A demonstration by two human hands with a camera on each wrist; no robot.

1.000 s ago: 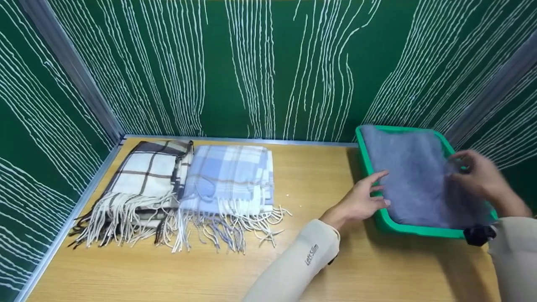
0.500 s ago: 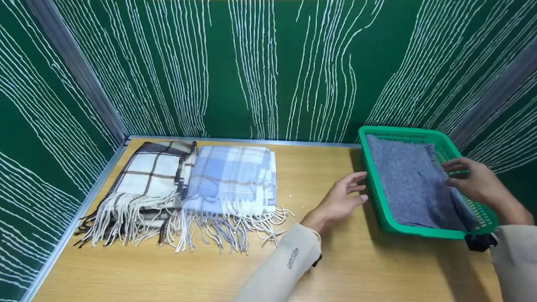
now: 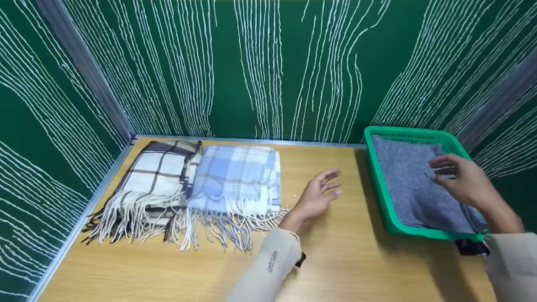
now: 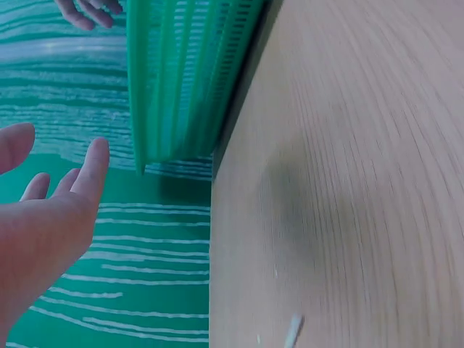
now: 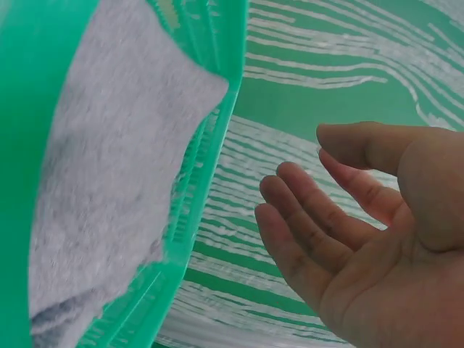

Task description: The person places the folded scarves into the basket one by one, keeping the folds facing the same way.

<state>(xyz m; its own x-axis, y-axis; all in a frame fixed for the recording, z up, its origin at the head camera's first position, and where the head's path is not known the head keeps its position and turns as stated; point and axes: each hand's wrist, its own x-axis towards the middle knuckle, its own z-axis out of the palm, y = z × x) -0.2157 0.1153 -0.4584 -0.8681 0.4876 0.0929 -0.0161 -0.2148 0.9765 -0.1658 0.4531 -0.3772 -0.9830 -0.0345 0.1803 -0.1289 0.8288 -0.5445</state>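
A folded grey cloth (image 3: pixel 413 184) lies inside a green plastic basket (image 3: pixel 379 199) at the right of the table, its near right edge bunched. Over the basket's right part hovers my right hand (image 3: pixel 463 178), fingers loosely bent and holding nothing; the right wrist view shows the same hand (image 5: pixel 362 232) apart from the cloth (image 5: pixel 123 145). Left of the basket, my left hand (image 3: pixel 314 197) is in the air above the table with fingers relaxed and nothing in them. Nearest to it is a folded blue and white plaid scarf (image 3: pixel 235 176) with fringe.
A folded brown, black and white checked scarf (image 3: pixel 153 170) with long fringe lies left of the blue one, touching it. Green walls with white wavy lines (image 3: pixel 260 75) enclose the wooden table (image 3: pixel 356 268) at the back and sides.
My left hand has moved left, away from the basket's rim. My right hand has come off the cloth's right edge, moving slightly left. The cloth has settled lower in the basket.
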